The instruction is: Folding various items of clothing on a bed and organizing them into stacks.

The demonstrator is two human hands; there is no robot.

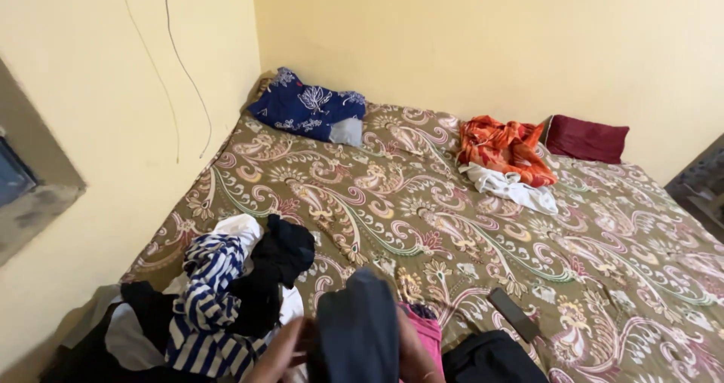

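Here, a wide bed (452, 225) under a brown paisley bedspread fills most of the frame, pushed into the corner of two pale yellow walls (490, 44). A thin wire (188, 74) hangs down the left wall, and a recessed window ledge (38, 194) cuts in at the far left edge. At lower left sits a heap of clothes (219, 292), a blue-and-white striped garment (211, 285) tangled among black and white pieces. In the upper left of the bed lies a navy floral pillow (305, 108); toward the upper right, a crumpled orange cloth (505, 148) rests on a white garment (513, 187), just beside a maroon pillow (587, 139). At bottom centre a dark grey garment (358, 330) stands up from the lower edge, held between both hands, with a pink cloth (428, 332) just behind it and a black garment (490, 359) to its right. The left hand (277, 353) grips the garment's left edge, fingers curled onto the fabric. The right hand (411, 356) presses against its right side; its fingers are mostly hidden, so I cannot tell their set. A dark phone (513, 314) lies flat on the bedspread at lower right.
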